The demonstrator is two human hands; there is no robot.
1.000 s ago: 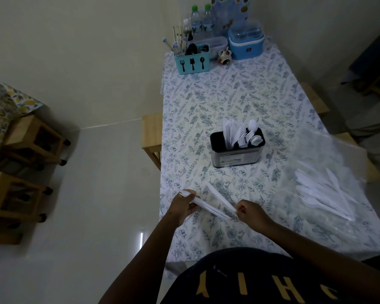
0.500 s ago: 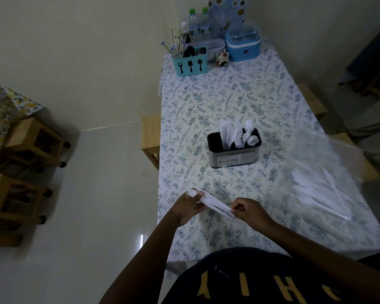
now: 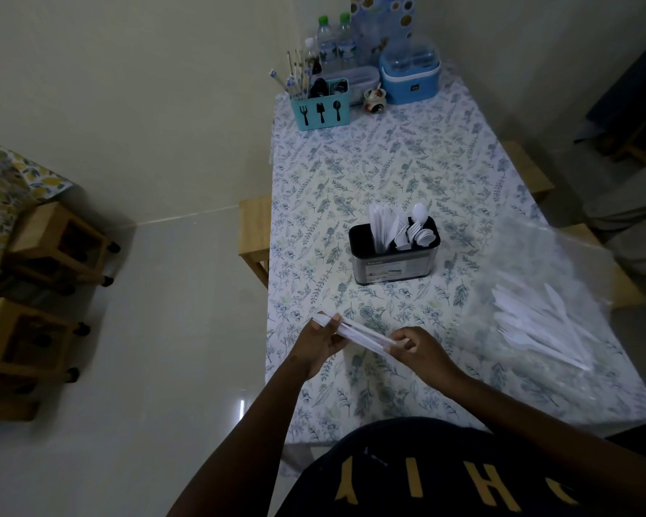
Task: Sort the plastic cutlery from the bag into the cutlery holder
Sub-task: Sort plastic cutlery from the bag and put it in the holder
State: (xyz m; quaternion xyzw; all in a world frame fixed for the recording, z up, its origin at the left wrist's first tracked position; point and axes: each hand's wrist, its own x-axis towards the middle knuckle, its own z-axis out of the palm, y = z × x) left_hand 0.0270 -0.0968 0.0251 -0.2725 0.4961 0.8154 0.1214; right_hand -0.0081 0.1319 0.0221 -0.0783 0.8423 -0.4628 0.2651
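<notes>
Near the table's [image 3: 388, 162] front left corner, the left hand [image 3: 319, 339] and right hand [image 3: 414, 347] each pinch one end of a small bunch of white plastic knives [image 3: 362, 335]. The black cutlery holder [image 3: 394, 261] stands in the middle of the table with white cutlery in it. The clear bag [image 3: 560, 278] lies by the right edge with more white cutlery inside.

Dim, underexposed; wide-angle edge warp

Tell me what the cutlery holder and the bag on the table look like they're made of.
Cutlery holder: apparently brushed metal body, with a dull grey sheen, and a black rim, likely plastic. Bag: thin clear plastic film, wrinkled and glossy, with white cutlery showing through.
</notes>
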